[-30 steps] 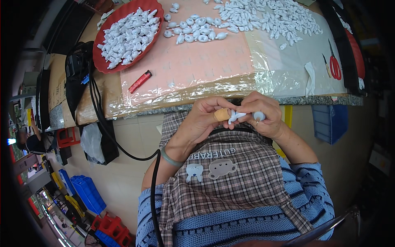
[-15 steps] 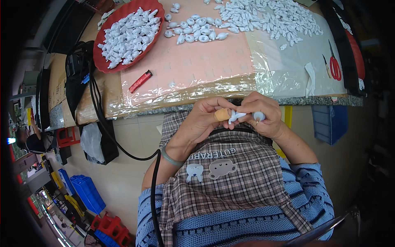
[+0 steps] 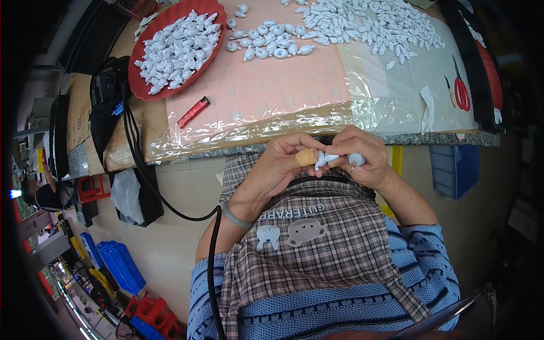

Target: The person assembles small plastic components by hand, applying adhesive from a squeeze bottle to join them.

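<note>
In front of the apron, just off the table's near edge, my two hands come together around a small white plastic piece [image 3: 322, 161]. My left hand [image 3: 277, 167] is closed, pinching that piece between the fingertips; one of its digits wears a tan cover [image 3: 306, 157]. My right hand [image 3: 368, 161] is curled, its fingertips at the right side of the same piece. Within the right hand's grip shows a pale grey, round-ended object [image 3: 356, 160]; its kind is not clear, and the fingers cover most of it.
A red scalloped dish [image 3: 136, 79] heaped with small white pieces stands at the far left. Groups of white pieces [image 3: 269, 39] and a larger pile [image 3: 362, 25] lie farther back. A red lighter [image 3: 193, 112], red-handled scissors [image 3: 462, 93] and a black cable [image 3: 164, 198] are nearby.
The pale grey object in my right hand has turned slightly. Both hands stay in nearly the same place, with the white piece between them.
</note>
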Demonstrator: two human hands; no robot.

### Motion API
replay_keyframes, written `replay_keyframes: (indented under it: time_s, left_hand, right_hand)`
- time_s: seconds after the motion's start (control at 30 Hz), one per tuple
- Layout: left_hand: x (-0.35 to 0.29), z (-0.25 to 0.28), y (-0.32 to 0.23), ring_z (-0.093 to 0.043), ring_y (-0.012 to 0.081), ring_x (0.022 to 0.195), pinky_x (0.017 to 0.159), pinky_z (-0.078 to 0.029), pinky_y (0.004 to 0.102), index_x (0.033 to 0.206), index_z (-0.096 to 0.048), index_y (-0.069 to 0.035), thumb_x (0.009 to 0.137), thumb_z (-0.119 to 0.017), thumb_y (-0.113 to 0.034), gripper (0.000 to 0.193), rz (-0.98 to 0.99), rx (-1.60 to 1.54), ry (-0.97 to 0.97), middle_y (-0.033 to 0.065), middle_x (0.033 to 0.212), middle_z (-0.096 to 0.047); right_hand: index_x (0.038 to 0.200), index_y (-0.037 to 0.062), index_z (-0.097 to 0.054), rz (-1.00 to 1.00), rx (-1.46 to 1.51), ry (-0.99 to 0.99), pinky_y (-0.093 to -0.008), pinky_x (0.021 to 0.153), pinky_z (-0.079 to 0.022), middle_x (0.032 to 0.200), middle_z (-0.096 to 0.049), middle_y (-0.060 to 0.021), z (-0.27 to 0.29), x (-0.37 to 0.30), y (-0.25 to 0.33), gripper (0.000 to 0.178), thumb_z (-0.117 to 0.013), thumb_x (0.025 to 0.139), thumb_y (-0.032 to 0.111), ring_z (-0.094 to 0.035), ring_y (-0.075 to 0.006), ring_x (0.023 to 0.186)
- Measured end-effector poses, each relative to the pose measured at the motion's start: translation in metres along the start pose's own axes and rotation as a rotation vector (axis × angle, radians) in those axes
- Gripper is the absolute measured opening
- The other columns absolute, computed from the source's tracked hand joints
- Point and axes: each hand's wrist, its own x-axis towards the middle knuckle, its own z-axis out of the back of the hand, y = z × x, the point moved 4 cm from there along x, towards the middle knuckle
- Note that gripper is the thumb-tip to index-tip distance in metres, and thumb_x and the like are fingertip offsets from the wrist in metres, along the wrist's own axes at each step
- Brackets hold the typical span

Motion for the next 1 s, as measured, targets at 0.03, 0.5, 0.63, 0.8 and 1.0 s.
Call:
replay_keyframes:
  time_s: [0.03,0.5,0.63,0.8,1.0]
  left_hand:
    - [0.000,0.000,0.000,-0.063,0.0125,0.073,0.067,-0.054,0.0237,0.101,-0.065,0.002,0.090,-0.062,-0.008,0.015,-0.004,0.002,0.005,0.0092,0.088,-0.065]
    - [0.002,-0.002,-0.008,-0.065,0.0139,0.077,0.069,-0.055,0.0232,0.103,-0.061,0.002,0.089,-0.062,-0.005,0.015,-0.040,0.132,-0.003,0.0098,0.089,-0.065]
    - [0.002,0.000,-0.008,-0.066,0.0146,0.078,0.070,-0.055,0.0240,0.103,-0.060,0.002,0.088,-0.063,-0.004,0.016,-0.080,0.204,-0.024,0.0095,0.090,-0.065]
    - [0.001,-0.001,-0.006,-0.065,0.0147,0.082,0.073,-0.055,0.0248,0.104,-0.059,0.002,0.087,-0.065,-0.003,0.019,-0.090,0.246,-0.041,0.0090,0.094,-0.065]
    - [0.001,-0.003,-0.011,-0.065,0.0153,0.084,0.073,-0.054,0.0252,0.111,-0.058,0.002,0.086,-0.067,-0.007,0.029,-0.129,0.260,-0.103,0.0115,0.098,-0.065]
  right_hand:
    - [0.091,0.0029,-0.067,-0.001,0.003,0.004,-0.0277,0.059,-0.049,0.081,-0.064,-0.0106,0.000,0.000,0.000,0.024,-0.078,0.070,0.004,-0.063,-0.0200,0.069]
    - [0.096,0.0047,-0.070,-0.019,-0.023,0.022,-0.0266,0.057,-0.047,0.084,-0.064,-0.0091,0.004,0.007,-0.001,0.028,-0.078,0.070,0.003,-0.062,-0.0179,0.071]
    - [0.100,0.0045,-0.069,-0.029,-0.026,-0.002,-0.0258,0.057,-0.047,0.083,-0.063,-0.0079,0.003,0.010,0.001,0.030,-0.078,0.071,0.005,-0.061,-0.0167,0.071]
    - [0.102,0.0023,-0.068,-0.086,-0.020,-0.036,-0.0263,0.059,-0.047,0.080,-0.062,-0.0073,0.006,0.008,0.002,0.035,-0.078,0.069,0.000,-0.060,-0.0154,0.070]
    - [0.100,0.0011,-0.067,-0.131,0.014,-0.091,-0.0258,0.060,-0.045,0.077,-0.061,-0.0069,0.012,0.007,0.000,0.033,-0.074,0.069,-0.005,-0.058,-0.0149,0.067]
